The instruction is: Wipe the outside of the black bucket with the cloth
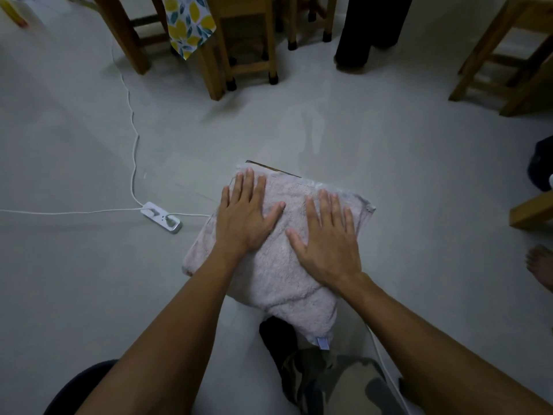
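Observation:
A pale pink fluffy cloth point(278, 265) lies spread over a low object on the grey floor, covering nearly all of it. Only a thin dark-and-brown edge point(275, 168) shows past the cloth's far side. Whether that is the black bucket I cannot tell. My left hand point(247, 212) lies flat on the cloth's left half, fingers apart. My right hand point(327, 238) lies flat on the right half, fingers spread too. Neither hand grips the cloth.
A white power strip point(161, 217) with white cables lies on the floor to the left. Wooden stools point(245, 46) and table legs stand at the back, another stool point(505, 55) at the right. A person's dark-trousered legs point(368, 28) stand behind; a bare foot point(540, 265) shows at right.

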`<control>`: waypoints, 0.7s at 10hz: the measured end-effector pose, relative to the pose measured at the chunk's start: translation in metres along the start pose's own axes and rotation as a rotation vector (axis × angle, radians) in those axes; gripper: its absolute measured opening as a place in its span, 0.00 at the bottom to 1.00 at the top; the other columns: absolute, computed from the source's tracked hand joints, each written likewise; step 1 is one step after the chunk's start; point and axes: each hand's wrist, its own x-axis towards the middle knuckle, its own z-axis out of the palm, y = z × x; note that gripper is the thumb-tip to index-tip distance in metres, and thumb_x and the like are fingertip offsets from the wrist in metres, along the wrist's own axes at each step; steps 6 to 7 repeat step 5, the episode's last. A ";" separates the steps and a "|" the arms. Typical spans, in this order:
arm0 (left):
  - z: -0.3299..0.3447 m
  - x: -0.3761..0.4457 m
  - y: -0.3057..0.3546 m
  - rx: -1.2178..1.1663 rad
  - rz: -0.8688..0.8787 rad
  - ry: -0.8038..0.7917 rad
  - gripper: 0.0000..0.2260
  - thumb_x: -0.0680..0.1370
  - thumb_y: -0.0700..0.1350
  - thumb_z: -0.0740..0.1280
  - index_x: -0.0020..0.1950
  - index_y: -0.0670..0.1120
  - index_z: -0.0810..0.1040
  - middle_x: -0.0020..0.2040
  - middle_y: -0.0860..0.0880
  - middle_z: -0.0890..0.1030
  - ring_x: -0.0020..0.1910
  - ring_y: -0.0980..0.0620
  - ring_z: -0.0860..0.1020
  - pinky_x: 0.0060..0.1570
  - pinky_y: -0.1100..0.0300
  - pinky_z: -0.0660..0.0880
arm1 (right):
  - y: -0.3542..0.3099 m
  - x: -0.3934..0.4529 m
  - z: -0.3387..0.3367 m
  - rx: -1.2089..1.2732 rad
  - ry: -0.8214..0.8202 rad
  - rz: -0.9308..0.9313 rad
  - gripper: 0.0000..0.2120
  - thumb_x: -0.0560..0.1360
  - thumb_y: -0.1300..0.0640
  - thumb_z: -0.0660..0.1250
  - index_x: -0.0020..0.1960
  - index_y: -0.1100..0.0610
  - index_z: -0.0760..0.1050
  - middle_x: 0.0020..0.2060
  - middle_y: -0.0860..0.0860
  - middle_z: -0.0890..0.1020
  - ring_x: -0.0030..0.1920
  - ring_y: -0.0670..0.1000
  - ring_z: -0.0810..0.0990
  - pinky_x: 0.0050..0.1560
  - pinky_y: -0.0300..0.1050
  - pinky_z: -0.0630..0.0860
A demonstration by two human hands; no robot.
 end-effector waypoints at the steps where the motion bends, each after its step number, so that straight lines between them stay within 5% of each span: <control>1: 0.000 0.000 0.000 -0.008 0.003 0.002 0.36 0.80 0.70 0.42 0.83 0.51 0.45 0.83 0.47 0.44 0.82 0.49 0.42 0.79 0.44 0.44 | 0.000 -0.001 0.000 -0.010 -0.002 0.004 0.40 0.83 0.31 0.48 0.86 0.54 0.50 0.85 0.57 0.47 0.85 0.57 0.42 0.83 0.59 0.41; 4: -0.017 -0.047 -0.001 -0.012 -0.052 -0.030 0.35 0.80 0.69 0.47 0.81 0.50 0.57 0.82 0.44 0.54 0.81 0.45 0.52 0.77 0.42 0.51 | -0.027 -0.008 -0.016 -0.024 -0.145 -0.006 0.37 0.85 0.35 0.44 0.86 0.55 0.48 0.85 0.60 0.46 0.85 0.63 0.43 0.82 0.62 0.42; 7: -0.028 -0.092 -0.016 0.004 -0.124 -0.017 0.32 0.81 0.67 0.50 0.80 0.51 0.58 0.82 0.44 0.56 0.81 0.44 0.54 0.75 0.40 0.54 | -0.061 -0.026 -0.023 -0.029 -0.148 -0.140 0.35 0.85 0.35 0.44 0.85 0.54 0.51 0.85 0.59 0.51 0.85 0.63 0.48 0.82 0.62 0.45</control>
